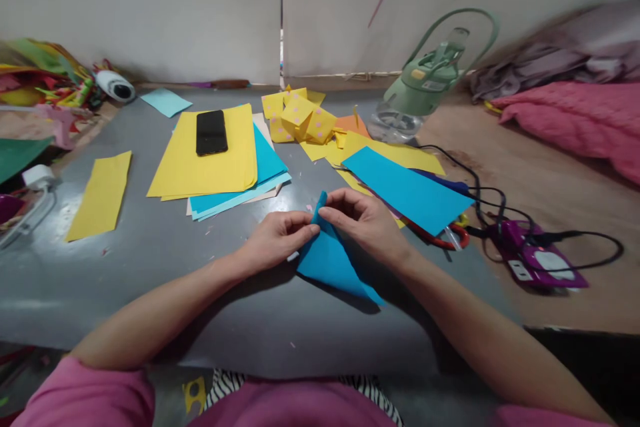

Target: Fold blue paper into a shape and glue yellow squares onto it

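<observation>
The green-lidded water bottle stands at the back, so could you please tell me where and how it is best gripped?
I would hook the top of its carrying loop from above, with the right hand once free of the folded blue paper. The loop arches clear of the green lid, leaving finger room, while yellow paper lies before the bottle's clear base.

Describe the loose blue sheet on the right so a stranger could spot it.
Find the green-topped bottle, back right. In front of it, partly over yellow paper, lies a long blue sheet. It lies untouched and uncovered, unlike the blue paper in the left hand and right hand or the blue sheets under the yellow stack.
</observation>
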{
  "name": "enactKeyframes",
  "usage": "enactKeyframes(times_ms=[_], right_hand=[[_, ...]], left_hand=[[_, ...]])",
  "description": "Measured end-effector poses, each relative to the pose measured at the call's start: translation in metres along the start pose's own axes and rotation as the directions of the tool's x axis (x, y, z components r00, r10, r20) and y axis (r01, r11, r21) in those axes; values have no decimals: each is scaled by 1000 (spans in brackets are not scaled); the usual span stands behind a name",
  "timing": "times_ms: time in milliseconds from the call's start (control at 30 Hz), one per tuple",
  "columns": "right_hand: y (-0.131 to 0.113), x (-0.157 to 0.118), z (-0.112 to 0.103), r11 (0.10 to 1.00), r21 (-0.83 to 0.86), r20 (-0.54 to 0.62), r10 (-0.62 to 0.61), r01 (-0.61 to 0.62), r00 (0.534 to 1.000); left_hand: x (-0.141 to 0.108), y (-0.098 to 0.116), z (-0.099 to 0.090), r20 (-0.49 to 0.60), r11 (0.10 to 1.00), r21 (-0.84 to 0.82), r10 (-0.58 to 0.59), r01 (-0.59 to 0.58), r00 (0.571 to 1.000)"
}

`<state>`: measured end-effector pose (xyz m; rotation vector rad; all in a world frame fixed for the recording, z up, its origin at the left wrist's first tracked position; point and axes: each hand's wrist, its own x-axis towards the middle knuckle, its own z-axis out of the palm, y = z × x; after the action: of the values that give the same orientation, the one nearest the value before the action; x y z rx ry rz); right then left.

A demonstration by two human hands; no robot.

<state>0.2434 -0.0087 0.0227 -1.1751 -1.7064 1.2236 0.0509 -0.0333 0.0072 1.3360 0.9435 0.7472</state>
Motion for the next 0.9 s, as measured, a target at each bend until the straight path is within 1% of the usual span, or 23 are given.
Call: enactKeyframes(times_ms=[100, 300, 333, 400, 500, 600, 700, 833, 900], right_hand=[[1, -1, 1, 1000, -4, 0, 0, 0, 1000], [-2, -2, 2, 1000, -3, -2, 18, -18, 1000], [-3, -2, 2, 1000, 6, -21, 18, -17, 1000], [-4, 0, 1, 999, 50, -96, 10, -6, 995], [-3, 5, -2, 991, 136, -212, 24, 5, 977], [0, 10, -5, 981, 191, -244, 68, -21, 967], [1, 14, -8, 977, 211, -287, 78, -16, 955], [2, 17, -13, 970, 245, -327, 75, 8, 942], [2, 18, -15, 958, 286, -353, 95, 11, 931]], left_hand=[[0, -2, -1, 12, 1000, 16, -8, 8, 1000], [0, -4, -3, 20, 995, 97, 17, -19, 1000], [0, -4, -3, 29, 995, 98, 8, -11, 1000], [0, -4, -3, 60, 996, 84, -15, 10, 998], [-1, -2, -2, 93, 999, 50, -20, 15, 995], [0, -1, -1, 84, 999, -20, -24, 25, 996], [0, 0, -1, 60, 992, -119, -24, 31, 998], [0, 0, -1, -21, 972, -232, 36, -40, 999], [1, -2, -1, -22, 967, -251, 51, -55, 998]])
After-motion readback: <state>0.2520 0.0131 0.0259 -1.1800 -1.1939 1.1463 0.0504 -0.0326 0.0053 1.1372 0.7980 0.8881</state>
